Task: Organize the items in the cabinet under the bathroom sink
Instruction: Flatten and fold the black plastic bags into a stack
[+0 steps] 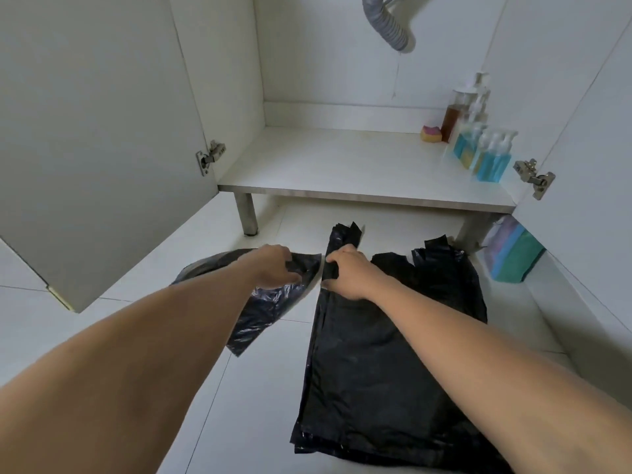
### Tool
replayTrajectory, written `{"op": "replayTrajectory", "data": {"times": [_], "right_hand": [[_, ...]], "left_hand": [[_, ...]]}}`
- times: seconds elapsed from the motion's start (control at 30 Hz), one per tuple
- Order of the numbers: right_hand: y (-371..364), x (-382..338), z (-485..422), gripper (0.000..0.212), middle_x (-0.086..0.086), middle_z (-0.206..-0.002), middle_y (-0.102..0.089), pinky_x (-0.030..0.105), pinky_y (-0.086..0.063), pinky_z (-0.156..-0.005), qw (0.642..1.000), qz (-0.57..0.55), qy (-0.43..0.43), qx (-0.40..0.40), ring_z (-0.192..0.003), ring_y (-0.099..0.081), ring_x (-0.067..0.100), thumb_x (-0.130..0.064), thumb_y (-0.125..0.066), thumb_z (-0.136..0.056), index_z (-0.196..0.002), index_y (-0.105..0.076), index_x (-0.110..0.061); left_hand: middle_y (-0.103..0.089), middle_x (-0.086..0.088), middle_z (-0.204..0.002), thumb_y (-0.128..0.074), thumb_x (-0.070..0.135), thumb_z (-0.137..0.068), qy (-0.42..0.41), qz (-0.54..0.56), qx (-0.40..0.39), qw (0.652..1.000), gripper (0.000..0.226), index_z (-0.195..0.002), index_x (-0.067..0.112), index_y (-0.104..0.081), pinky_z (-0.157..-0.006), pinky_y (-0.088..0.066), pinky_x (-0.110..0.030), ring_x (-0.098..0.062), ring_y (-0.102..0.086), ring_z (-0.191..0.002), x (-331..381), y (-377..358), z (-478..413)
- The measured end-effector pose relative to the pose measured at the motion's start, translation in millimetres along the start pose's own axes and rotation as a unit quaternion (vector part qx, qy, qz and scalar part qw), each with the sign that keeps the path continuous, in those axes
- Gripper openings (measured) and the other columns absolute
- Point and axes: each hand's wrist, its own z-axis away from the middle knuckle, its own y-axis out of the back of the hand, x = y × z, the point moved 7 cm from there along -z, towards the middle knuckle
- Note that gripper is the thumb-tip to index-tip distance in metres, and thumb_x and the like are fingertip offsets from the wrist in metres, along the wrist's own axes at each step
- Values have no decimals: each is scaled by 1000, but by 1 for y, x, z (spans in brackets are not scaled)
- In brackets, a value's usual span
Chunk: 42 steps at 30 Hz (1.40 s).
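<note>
- The open cabinet [325, 159] holds pump bottles [485, 153] at its right.
- The black bag stack [376, 364] lies flat on the floor [260, 398] before it.
- Your left grip [277, 265] pinches a loose black bag [260, 316].
- Your right grip [345, 273] pinches the stack's left edge.

1. no writing, brand or number can be read from where i stand.
2. labels on the blue pump bottles [492, 162] are too blurred to read.
3. so is the coloured pack [513, 254].
</note>
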Motion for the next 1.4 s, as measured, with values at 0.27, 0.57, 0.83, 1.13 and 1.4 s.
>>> {"op": "replayTrajectory", "data": {"times": [0.27, 0.57, 0.83, 1.13, 1.4], "right_hand": [[-80, -19, -44, 54, 6, -149, -37, 50, -34, -114, 997, 21, 20, -70, -135, -45, 32, -23, -62, -95, -146, -44, -17], [-147, -19, -69, 88, -1, -167, -1, 62, -4, -121, 982, 143, 51, -108, -154, 4, 29, 6, -50, -90, -160, -8, -26], [-160, -32, -63, 59, 10, -146, -39, 65, -5, -119, 968, 205, 96, -105, -147, -24, 30, 5, -52, -91, -145, -45, -18], [-85, -30, -43, 6, -1, -87, -57, 39, -49, -70, 996, -51, 30, 72, -84, -60, 29, -19, -55, -96, -96, -49, -19], [20, 3, -17, 18, 6, -90, -66, 35, -50, -69, 947, -250, -71, 188, -85, -63, 28, -17, -45, -101, -101, -64, -15]], "left_hand": [[-40, -11, -149, -65, 43, -91, 109, 37, -95, 989, 78, -154, 15, -29, -103, -47, -44, -33, -46, -131, -67, -133, 12], [-45, -17, -147, -63, 27, -93, 153, 44, -132, 978, 89, -160, 16, -5, -109, -41, -45, -37, -42, -135, -80, -177, 0], [-42, -11, -131, -54, 20, -89, 164, 63, -69, 982, 41, -129, 11, -53, -103, -45, -48, -33, -42, -123, -86, -156, 2], [-58, -6, -92, -35, 18, -98, 198, 228, 271, 914, 18, -107, 15, -50, -73, -43, -38, -30, -53, -83, -60, -9, 14], [-61, 4, -97, -60, 65, -78, 25, 122, 299, 946, 54, -111, 22, -58, -74, -53, -35, -21, -58, -86, -5, 95, 8]]}}
